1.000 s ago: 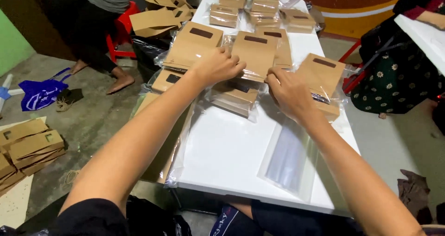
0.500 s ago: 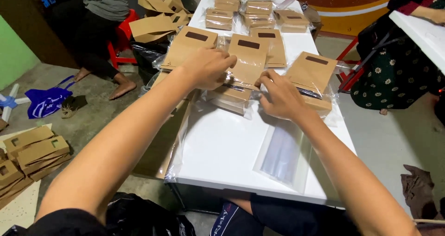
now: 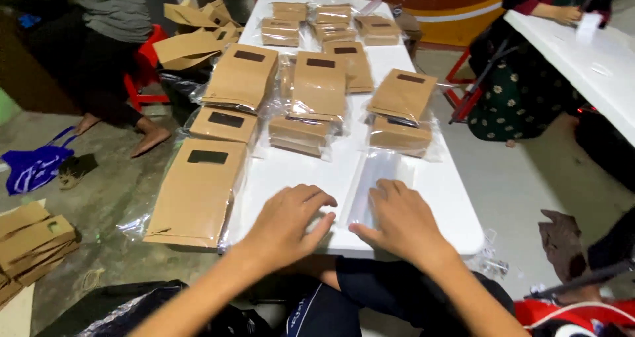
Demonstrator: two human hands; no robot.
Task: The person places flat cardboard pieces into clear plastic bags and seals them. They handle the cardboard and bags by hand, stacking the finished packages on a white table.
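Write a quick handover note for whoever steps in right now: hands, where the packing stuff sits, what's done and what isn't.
Left hand: empty, palm down on the white table, near edge.
Right hand: empty, fingers on the clear plastic sleeve lying flat in front.
Kraft paper bags: one large wrapped stack overhangs the table's left edge; further wrapped stacks fill the middle and far end.
Done: many stacks sit in plastic.
Left: the sleeve under the right hand looks empty; no bag is in hand.

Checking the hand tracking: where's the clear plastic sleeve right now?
In the head view, the clear plastic sleeve lies flat on the white table near its front edge, right of centre, with the right hand on its near end and the left hand beside it.
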